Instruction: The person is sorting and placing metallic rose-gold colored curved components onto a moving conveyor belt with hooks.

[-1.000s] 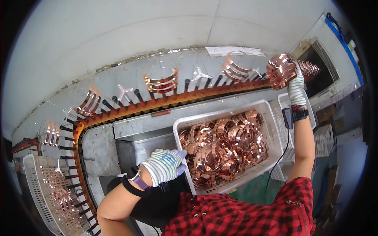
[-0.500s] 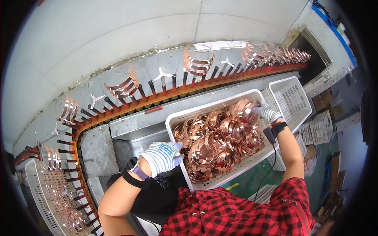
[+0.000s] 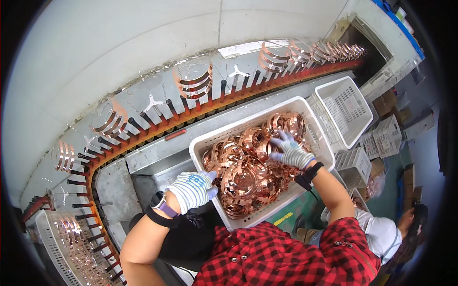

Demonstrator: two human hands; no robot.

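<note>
A white plastic crate (image 3: 267,107) in front of me is heaped with shiny copper-coloured metal rings (image 3: 241,178). My left hand (image 3: 193,189), in a striped knit glove, is closed on the crate's left rim, its fingertips beside the rings. Over the right part of the heap, my right hand (image 3: 293,151) reaches in with its gloved fingers spread, touching or just above the rings. No ring is visibly gripped in it.
Behind the crate curves a conveyor (image 3: 167,128) with dark upright pegs and white three-armed holders (image 3: 152,103); stacked rings (image 3: 193,81) ride above it. An empty white crate (image 3: 343,112) stands right, a ring-filled one (image 3: 50,238) left. Another person (image 3: 379,233) is at lower right.
My right hand has come left and nearer over the heap, its fingers now apart. The rings on the conveyor have shifted left. A person has appeared at lower right. My left hand stays put.
</note>
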